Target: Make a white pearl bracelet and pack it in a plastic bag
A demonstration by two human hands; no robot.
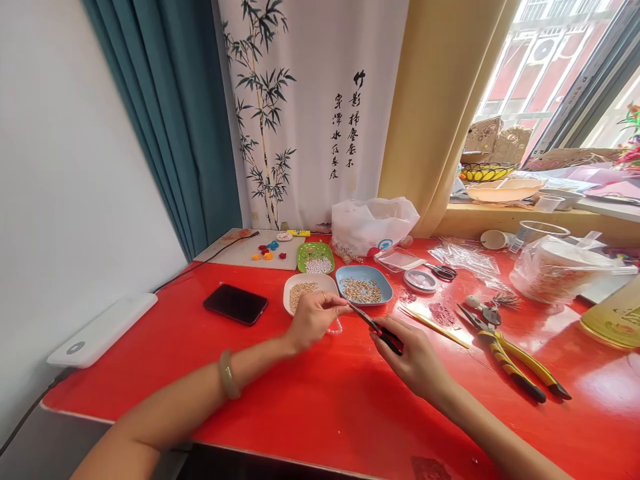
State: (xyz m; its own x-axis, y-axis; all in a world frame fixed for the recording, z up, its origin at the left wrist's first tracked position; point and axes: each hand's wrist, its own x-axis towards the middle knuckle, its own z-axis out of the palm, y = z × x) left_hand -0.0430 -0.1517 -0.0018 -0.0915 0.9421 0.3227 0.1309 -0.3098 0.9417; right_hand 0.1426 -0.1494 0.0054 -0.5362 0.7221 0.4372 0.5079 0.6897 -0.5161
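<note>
My left hand (311,320) is pinched closed in front of the bead dishes, with a loop of clear or pale beads, a bead strand (339,328), hanging below its fingers. My right hand (414,355) is wrapped round small pliers (369,322) with black and red handles. Their dark jaws reach left to my left fingertips; what lies between the jaws is too small to tell. Just behind the hands are a whitish dish (288,293) of gold beads, partly covered by my left hand, and a blue dish (385,283) of gold beads. A green dish (301,259) holds white beads.
A black phone (236,304) lies left of my hands. To the right are yellow tweezers (435,325), large yellow-black pliers (515,357), scissors (443,271) and a round clear case (421,281). A plastic bag (373,223) stands at the back. The red table's front edge is close.
</note>
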